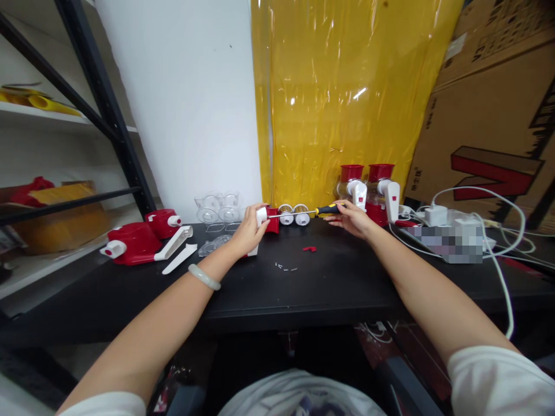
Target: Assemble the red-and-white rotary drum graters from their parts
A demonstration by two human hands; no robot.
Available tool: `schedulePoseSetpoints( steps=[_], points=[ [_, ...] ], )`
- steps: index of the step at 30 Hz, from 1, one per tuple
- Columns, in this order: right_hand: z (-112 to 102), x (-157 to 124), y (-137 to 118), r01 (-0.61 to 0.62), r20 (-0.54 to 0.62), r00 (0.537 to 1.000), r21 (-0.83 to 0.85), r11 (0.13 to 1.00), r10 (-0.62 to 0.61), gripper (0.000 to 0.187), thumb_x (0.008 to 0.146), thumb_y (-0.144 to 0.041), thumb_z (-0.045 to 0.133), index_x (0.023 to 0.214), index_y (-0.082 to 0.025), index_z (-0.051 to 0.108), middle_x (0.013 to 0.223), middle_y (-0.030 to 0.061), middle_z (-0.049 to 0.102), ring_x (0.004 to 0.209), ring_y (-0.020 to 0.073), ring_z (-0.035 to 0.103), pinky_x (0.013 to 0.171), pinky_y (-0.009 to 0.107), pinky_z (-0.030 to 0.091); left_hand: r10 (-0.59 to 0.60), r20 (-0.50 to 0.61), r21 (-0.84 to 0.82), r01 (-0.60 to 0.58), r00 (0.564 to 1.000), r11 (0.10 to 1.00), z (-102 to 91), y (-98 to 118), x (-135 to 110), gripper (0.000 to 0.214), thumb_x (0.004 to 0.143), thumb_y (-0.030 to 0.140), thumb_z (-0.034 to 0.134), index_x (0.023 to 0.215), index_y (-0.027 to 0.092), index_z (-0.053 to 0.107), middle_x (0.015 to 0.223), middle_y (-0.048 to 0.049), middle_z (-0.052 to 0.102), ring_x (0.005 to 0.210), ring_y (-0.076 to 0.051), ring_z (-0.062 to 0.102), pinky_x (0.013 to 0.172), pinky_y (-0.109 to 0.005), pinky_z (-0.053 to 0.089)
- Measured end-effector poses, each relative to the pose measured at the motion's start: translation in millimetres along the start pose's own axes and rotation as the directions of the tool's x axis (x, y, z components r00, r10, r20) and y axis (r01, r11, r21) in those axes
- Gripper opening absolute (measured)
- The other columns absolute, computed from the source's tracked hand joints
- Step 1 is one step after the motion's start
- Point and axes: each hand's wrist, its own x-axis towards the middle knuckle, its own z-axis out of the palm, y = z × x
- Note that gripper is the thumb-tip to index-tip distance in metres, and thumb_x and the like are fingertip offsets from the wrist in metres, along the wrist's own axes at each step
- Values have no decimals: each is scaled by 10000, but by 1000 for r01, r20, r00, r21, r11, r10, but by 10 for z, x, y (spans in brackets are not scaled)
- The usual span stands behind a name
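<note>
My right hand is closed round the black and yellow handle of a screwdriver. The long shaft points left, its tip reaching a white plastic part. My left hand grips that white part, its fingers wrapped around it; most of the part is hidden by the hand. Directly behind the shaft are a red part and two clear round pieces with white insides. On the black table below lie a small red piece and several small screws.
Red housings and white handle pieces lie at the left, near clear plastic parts. Two red and white assembled units stand back right. White cables and chargers spread at the right, by a large cardboard box.
</note>
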Motion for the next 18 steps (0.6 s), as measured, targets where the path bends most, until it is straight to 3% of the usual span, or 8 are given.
schedulePoseSetpoints(
  steps=[8, 12, 15, 18],
  points=[
    [-23, 31, 28, -27, -47, 999, -53, 998, 24, 260, 883, -458, 572, 867, -209, 496, 675, 8, 692, 538, 132, 677, 604, 258, 549, 9, 21, 22, -10, 1000, 1000, -30, 38, 4, 444, 921, 268, 471, 1322, 166, 313, 1292, -143, 442, 1269, -243, 447, 1078, -433, 375],
    [-42, 51, 47, -22, -91, 996, -166, 986, 7, 383, 855, -571, 551, 778, -198, 506, 473, -7, 610, 376, 117, 571, 474, 233, 511, 43, 45, 49, -45, 998, 998, -33, 54, 2, 445, 926, 280, 464, 1328, 162, 313, 1273, -146, 440, 1245, -247, 458, 1081, -442, 370],
    [-49, 60, 73, -12, -127, 992, -263, 965, -23, 441, 833, -634, 531, 731, -206, 500, 345, -48, 493, 277, 100, 444, 491, 268, 530, 77, 54, 59, -80, 996, 995, -32, 55, 0, 445, 926, 273, 464, 1331, 167, 314, 1253, -142, 444, 1222, -249, 467, 1077, -453, 371],
    [-28, 60, 87, -53, -157, 988, -269, 962, 11, 430, 840, -636, 510, 760, -214, 491, 399, -30, 538, 324, 124, 501, 503, 289, 533, 90, 48, 48, -93, 995, 995, -31, 52, 1, 443, 923, 269, 470, 1331, 183, 316, 1245, -136, 446, 1219, -248, 468, 1074, -456, 375]
  ],
)
